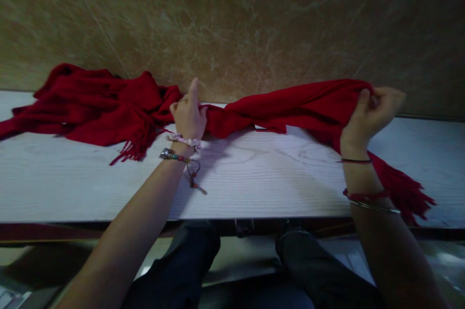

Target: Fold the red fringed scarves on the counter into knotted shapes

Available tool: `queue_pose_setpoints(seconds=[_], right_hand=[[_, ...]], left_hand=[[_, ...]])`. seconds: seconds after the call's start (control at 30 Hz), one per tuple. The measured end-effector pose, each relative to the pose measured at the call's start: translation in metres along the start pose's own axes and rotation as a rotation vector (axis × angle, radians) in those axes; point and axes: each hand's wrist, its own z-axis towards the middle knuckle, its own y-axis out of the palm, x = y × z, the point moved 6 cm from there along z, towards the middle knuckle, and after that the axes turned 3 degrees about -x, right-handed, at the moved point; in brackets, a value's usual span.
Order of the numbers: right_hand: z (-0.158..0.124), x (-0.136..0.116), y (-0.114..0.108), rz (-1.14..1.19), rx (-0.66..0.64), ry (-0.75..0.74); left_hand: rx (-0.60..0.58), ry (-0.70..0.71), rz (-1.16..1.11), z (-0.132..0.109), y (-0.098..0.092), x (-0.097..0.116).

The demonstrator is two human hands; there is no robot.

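A long red scarf (305, 105) with fringed ends stretches across the white wood-grain tabletop. My left hand (189, 115) is closed over its bunched middle, the index finger pointing up and away; the fingertips under the hand are partly hidden. To the right, my right hand (368, 113) pinches the scarf's upper edge between thumb and fingers and holds that stretch spread out and slightly raised. One fringed end hangs beneath my right wrist, toward the table's front edge. Left of my left hand, the remaining cloth lies in loose folds, with another fringe on the tabletop.
The narrow white tabletop (232, 183) runs across the view. A brown marbled wall (232, 23) rises directly behind it. Below the front edge are my legs in dark trousers (181, 260) and the floor.
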Motion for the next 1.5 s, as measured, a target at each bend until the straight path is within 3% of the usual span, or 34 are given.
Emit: queue_pose_setpoints(seconds=[0.07,0.13,0.23,0.3,0.4,0.5,0.57,0.7,0.83,0.97,1.0,1.1,1.13,1.17,1.2,1.23,1.3,1.33,1.37,1.43,1.5], right_hand=[[-0.001,-0.004,0.007,-0.004,-0.152,-0.045],[-0.013,-0.018,0.028,0.033,-0.467,-0.163],[-0.052,-0.053,0.057,0.157,-1.021,-0.387],[-0.075,-0.074,0.064,0.228,-1.226,-0.482],[-0.081,-0.096,0.065,0.243,-1.203,-0.482],[-0.065,-0.100,0.056,0.213,-1.011,-0.374],[-0.057,-0.093,0.051,0.199,-1.029,-0.331],[-0.064,-0.071,0.049,0.086,-1.391,-0.352],[-0.061,-0.055,0.050,-0.110,-1.299,-0.226],[-0.069,-0.070,0.054,-0.142,-1.289,-0.322],[-0.066,-0.076,0.053,-0.115,-1.214,-0.336],[-0.050,-0.088,0.039,-0.032,-0.779,-0.310],[-0.048,-0.091,0.035,-0.022,-0.680,-0.307],[-0.050,-0.093,0.035,-0.014,-0.667,-0.324],[-0.055,-0.096,0.038,0.003,-0.754,-0.365],[-0.064,-0.100,0.044,0.034,-0.925,-0.425],[-0.087,-0.105,0.052,0.125,-1.317,-0.535],[-0.095,-0.106,0.052,0.165,-1.448,-0.559],[-0.097,-0.107,0.052,0.188,-1.502,-0.557],[-0.091,-0.104,0.052,0.170,-1.426,-0.502],[-0.086,-0.099,0.053,0.111,-1.362,-0.471]], left_hand=[[0.045,-0.142,0.029,0.002,-0.009,-0.011],[0.082,-0.130,0.037,-0.001,-0.012,-0.005],[0.029,0.179,-0.087,-0.014,-0.002,0.031],[-0.130,0.458,-0.235,-0.030,0.013,0.060],[-0.368,0.721,-0.406,-0.053,0.032,0.087],[-0.491,0.770,-0.439,-0.063,0.045,0.092],[-0.493,0.737,-0.351,-0.061,0.050,0.088],[-0.486,0.603,-0.069,-0.051,0.059,0.070],[-0.483,0.547,0.082,-0.045,0.063,0.059],[-0.311,0.493,0.166,-0.036,0.048,0.052],[-0.254,0.457,0.180,-0.033,0.042,0.048],[-0.123,0.305,0.188,-0.021,0.026,0.034],[-0.098,0.257,0.182,-0.018,0.023,0.030],[-0.082,0.222,0.168,-0.016,0.021,0.026],[-0.080,0.209,0.140,-0.014,0.021,0.025],[-0.090,0.228,0.095,-0.014,0.023,0.026],[-0.157,0.366,-0.047,-0.018,0.028,0.038],[-0.218,0.474,-0.130,-0.024,0.031,0.047],[-0.293,0.587,-0.209,-0.031,0.033,0.057],[-0.457,0.758,-0.308,-0.047,0.038,0.073],[-0.591,0.829,-0.321,-0.059,0.042,0.082]])
